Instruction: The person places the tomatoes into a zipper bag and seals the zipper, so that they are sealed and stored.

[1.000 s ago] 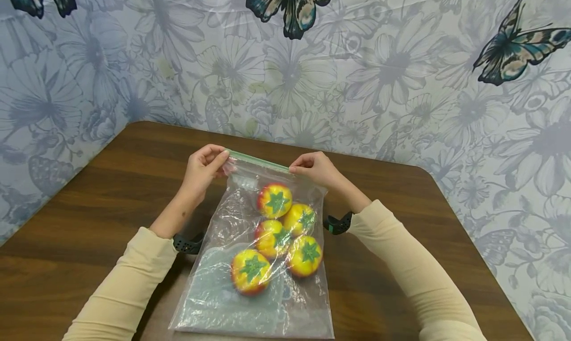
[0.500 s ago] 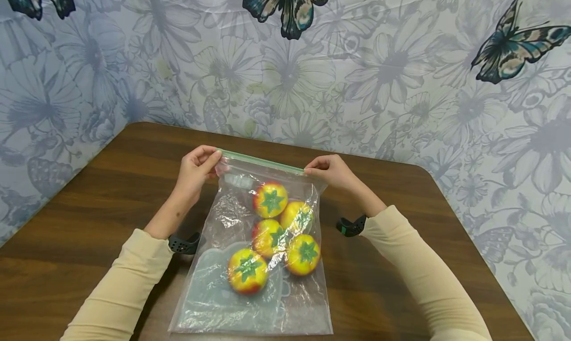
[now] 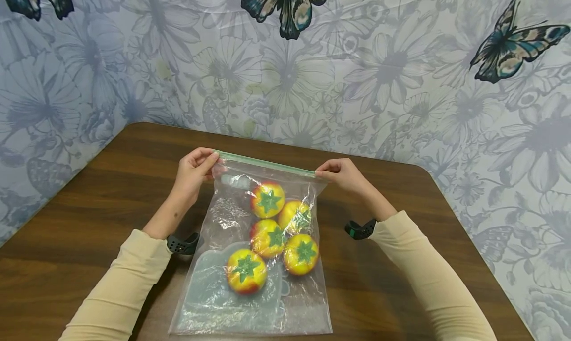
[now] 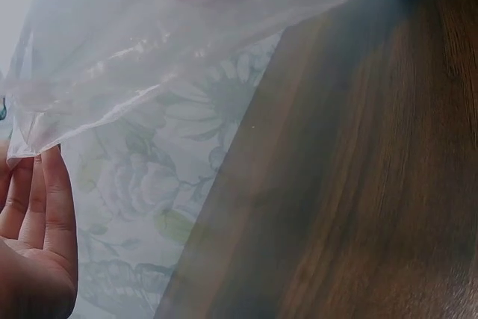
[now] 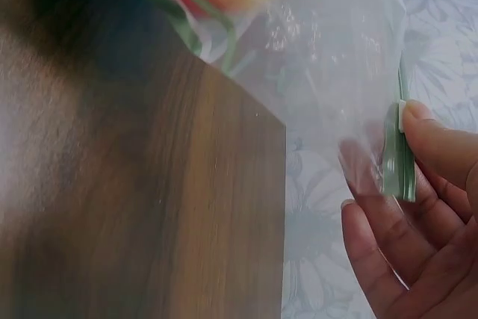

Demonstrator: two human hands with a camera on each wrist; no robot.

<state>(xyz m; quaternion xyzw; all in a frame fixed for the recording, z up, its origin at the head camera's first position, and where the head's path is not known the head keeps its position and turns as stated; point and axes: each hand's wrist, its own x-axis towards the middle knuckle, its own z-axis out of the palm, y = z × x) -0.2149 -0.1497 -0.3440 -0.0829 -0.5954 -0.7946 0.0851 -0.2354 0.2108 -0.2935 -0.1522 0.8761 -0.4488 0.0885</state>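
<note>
A clear plastic zip bag (image 3: 214, 222) with a green zip strip (image 3: 267, 163) is held up by its top edge, tilted over the table. Inside it lie several round yellow-and-red fruits (image 3: 246, 271) with green star-shaped tops. My left hand (image 3: 193, 175) pinches the top left corner of the bag. At the strip's right end, my right hand (image 3: 345, 176) pinches a small white slider (image 5: 402, 116) between thumb and fingers. In the left wrist view the fingers of the left hand (image 4: 37, 244) touch the bag's corner.
The brown wooden table (image 3: 89, 207) reaches back to a floral butterfly wall covering (image 3: 392, 73). A pale translucent flat shape (image 3: 209, 281) shows through the lower bag; whether it lies inside or beneath, I cannot tell. Dark bands (image 3: 183, 244) circle both wrists.
My right hand has moved right along the green strip to its far end. The left hand has shifted slightly left with the corner, and more of the strip shows between the hands.
</note>
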